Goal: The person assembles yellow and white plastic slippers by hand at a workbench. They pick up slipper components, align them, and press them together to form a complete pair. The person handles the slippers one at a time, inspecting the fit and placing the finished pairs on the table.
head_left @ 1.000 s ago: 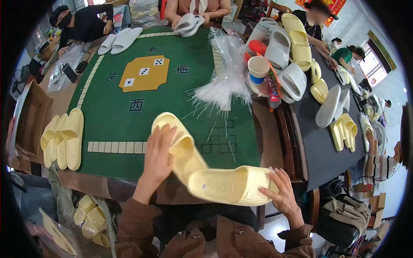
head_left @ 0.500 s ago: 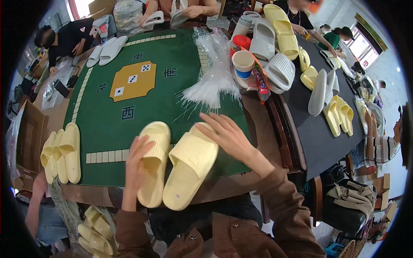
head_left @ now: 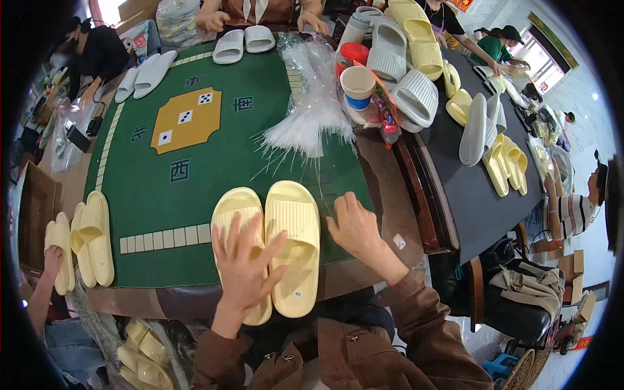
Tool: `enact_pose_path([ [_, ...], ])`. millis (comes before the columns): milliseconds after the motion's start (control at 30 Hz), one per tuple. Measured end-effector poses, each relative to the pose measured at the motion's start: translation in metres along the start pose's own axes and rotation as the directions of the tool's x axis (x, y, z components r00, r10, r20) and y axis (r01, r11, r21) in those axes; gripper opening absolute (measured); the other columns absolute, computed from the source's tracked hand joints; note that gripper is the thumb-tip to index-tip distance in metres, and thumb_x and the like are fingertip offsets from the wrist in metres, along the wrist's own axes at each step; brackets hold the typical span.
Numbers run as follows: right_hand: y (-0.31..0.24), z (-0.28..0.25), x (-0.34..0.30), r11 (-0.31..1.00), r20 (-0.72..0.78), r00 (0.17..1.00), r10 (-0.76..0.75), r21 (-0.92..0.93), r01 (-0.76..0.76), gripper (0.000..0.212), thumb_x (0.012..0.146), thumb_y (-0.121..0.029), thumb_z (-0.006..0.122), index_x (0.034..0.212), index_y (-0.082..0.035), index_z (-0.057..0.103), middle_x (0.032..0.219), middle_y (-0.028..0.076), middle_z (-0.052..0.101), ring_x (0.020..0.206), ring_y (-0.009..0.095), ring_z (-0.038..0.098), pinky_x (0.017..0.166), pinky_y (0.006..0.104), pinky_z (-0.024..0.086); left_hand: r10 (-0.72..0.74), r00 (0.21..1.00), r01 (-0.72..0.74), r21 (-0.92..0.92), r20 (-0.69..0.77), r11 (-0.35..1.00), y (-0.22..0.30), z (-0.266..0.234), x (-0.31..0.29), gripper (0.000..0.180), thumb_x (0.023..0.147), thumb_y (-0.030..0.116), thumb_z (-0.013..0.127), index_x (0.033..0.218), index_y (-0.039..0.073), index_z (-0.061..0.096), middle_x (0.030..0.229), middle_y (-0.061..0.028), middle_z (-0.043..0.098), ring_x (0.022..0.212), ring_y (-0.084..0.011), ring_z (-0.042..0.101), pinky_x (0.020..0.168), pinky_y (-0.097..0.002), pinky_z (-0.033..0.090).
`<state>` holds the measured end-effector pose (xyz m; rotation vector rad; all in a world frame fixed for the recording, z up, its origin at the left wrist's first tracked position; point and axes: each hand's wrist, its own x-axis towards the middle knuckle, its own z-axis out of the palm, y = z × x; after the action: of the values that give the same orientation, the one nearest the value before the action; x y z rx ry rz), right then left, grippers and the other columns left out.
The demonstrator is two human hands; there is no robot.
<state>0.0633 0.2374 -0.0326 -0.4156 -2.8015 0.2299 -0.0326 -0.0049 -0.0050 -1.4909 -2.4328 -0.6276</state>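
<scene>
A pair of pale yellow slide slippers lies side by side at the table's near edge, toes away from me: a left slipper (head_left: pixel 238 200) and a right slipper (head_left: pixel 292 214). My left hand (head_left: pixel 246 260) is over them with its fingers spread, covering much of the left one. To their right, my right hand (head_left: pixel 356 227) is closed, pinching a thin clear plastic strand (head_left: pixel 323 193). That strand runs toward a fanned bundle of clear plastic strands (head_left: pixel 312 130) farther off on the green mat (head_left: pixel 260 166).
Yellow slippers (head_left: pixel 92 240) stand left; another person's hand (head_left: pixel 53 259) grips a pair there. Grey-white slippers (head_left: pixel 244 44) lie across the table before another person. A paper cup (head_left: pixel 357 88), a red-lidded jar (head_left: pixel 351 55) and more slippers crowd the right. A black table (head_left: pixel 455 188) adjoins.
The yellow slippers have been straightened side by side. My left hand has moved across them; my right hand has left them and closed on a strand. The person opposite has put down the grey-white slippers.
</scene>
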Motion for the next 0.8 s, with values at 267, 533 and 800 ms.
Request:
enact_pose_path([
  [267,0.02,0.007,0.013,0.999,0.05,0.998,0.045,-0.005,-0.045,0.016,0.086,-0.007,0.057,0.096,0.003,0.05,0.071,0.011,0.06,0.057,0.023,0.064,0.052,0.0354,0.054,-0.09,0.994,0.095,0.08,-0.066,0.992,0.033,0.025,0.006,0.051,0.082,0.034,0.069,0.132,0.029,0.058,0.138,-0.0055,0.051,0.128,-0.0348,0.042,0.108,-0.0603,0.022],
  [533,-0.021,-0.112,-0.046,-0.009,0.567,0.749,-0.343,0.795,-0.606,0.015,0.096,-0.003,0.05,0.105,0.001,0.061,0.08,0.01,0.068,0.071,0.015,0.069,0.06,0.0243,0.056,-0.101,0.991,0.097,-0.051,-0.083,0.994,0.026,0.022,0.003,0.055,0.084,0.027,0.065,0.137,0.018,0.053,0.143,-0.0097,0.046,0.132,-0.0359,0.038,0.11,-0.0554,0.021],
  [800,-0.056,-0.139,-0.051,0.002,0.244,0.578,-0.779,0.922,-0.387,0.026,0.096,-0.003,0.056,0.12,0.002,0.062,0.111,0.009,0.07,0.098,0.02,0.069,0.08,0.0278,0.055,0.099,0.961,-0.246,-0.635,-0.259,0.732,0.053,-0.01,-0.013,0.042,0.077,0.005,0.073,0.118,0.006,0.062,0.119,-0.0151,0.06,0.116,-0.0344,0.055,0.102,-0.0532,0.038],
])
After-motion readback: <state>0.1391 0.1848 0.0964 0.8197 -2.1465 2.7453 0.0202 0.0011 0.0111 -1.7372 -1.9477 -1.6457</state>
